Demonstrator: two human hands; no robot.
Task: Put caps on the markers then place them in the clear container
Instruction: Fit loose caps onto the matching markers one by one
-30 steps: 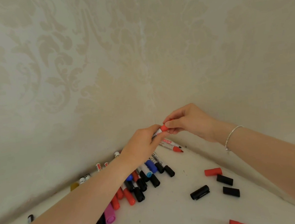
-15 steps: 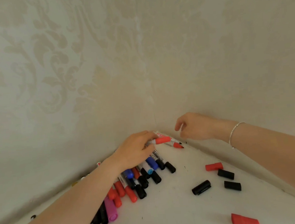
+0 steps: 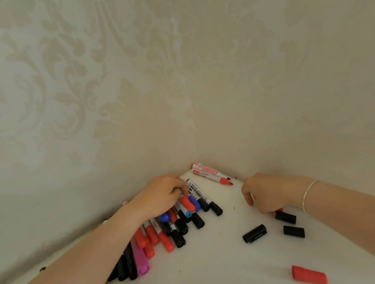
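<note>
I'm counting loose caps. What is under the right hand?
A sliver of a red cap shows under the right hand, beside a black cap. The hand covers the rest, so whether it grips the cap cannot be seen.

marker pile left, loose caps right

The left hand lay palm down at the far middle of the scene, its fingers curled under. Its bare forearm ran back to the near left corner. The right hand hung to the right, palm down, fingers curled loosely downward; whether they gripped anything could not be told. Its forearm stretched toward the right edge.
</note>
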